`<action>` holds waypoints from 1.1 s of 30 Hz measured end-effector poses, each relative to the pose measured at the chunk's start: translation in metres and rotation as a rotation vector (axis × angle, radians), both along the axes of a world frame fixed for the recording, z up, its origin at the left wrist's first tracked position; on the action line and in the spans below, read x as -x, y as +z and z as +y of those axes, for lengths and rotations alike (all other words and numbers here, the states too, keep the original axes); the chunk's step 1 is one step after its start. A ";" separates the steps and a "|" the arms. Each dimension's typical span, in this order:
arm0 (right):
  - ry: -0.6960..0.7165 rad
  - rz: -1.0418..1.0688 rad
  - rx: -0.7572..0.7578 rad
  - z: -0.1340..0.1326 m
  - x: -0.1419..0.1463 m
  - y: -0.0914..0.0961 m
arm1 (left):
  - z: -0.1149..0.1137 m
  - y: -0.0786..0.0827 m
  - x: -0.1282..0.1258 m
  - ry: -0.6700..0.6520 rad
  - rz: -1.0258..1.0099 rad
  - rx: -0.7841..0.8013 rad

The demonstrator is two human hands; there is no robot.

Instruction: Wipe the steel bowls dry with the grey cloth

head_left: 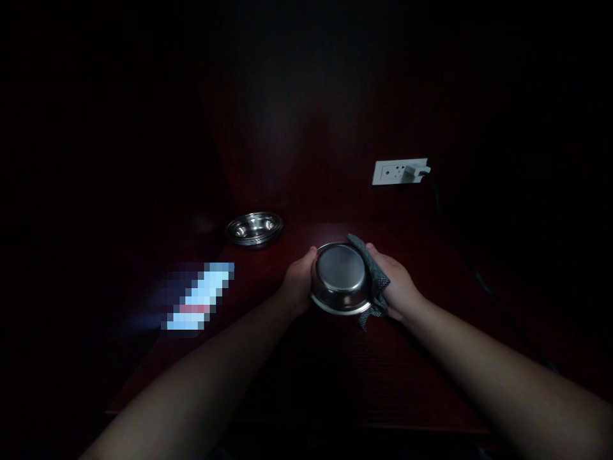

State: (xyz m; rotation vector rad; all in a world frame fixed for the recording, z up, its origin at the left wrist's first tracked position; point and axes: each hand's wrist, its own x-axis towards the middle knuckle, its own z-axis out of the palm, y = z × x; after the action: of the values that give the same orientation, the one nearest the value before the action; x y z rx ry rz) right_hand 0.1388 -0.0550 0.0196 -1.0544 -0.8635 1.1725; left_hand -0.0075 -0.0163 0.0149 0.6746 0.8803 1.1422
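Metal bowl (341,268), underside being turned toward viewer, being held over dark red table (258,275). Left side being gripped by left hand (299,281), right side by right hand (396,284) through checked cloth (372,271). Behind, to left, bowl stack (253,242) being lit. On wall (306,191), white socket (393,172) being occupied by plug (420,171).

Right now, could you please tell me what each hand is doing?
Left hand: holding a metal bowl by its edge, the bowl's base facing the camera.
Right hand: holding a checked cloth against the bowl's opposite side.
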 end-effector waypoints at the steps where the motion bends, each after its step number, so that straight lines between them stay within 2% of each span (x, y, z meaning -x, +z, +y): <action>1: -0.004 0.027 -0.003 0.000 0.000 0.000 | 0.000 0.000 0.000 -0.024 -0.005 0.007; 7: -0.109 0.043 -0.063 0.011 -0.007 -0.007 | 0.000 0.001 0.005 -0.164 -0.122 -0.051; 10: -0.175 0.053 -0.108 0.016 -0.011 -0.009 | -0.005 0.003 0.008 -0.204 -0.096 -0.081; 17: -0.115 0.107 -0.066 0.018 -0.010 -0.014 | -0.019 0.005 0.007 -0.268 -0.017 -0.219; 26: -0.067 0.055 -0.057 0.022 -0.012 -0.015 | -0.013 0.003 0.009 -0.294 0.023 -0.218; 33: -0.071 0.092 -0.021 0.022 -0.012 -0.013 | -0.011 0.003 0.011 -0.315 0.030 -0.201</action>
State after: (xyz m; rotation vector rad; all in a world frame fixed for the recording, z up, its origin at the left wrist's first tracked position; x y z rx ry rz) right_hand 0.1511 -0.0332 0.0062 -0.9988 -0.7586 1.1410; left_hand -0.0187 -0.0274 0.0180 0.9616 0.6607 0.9437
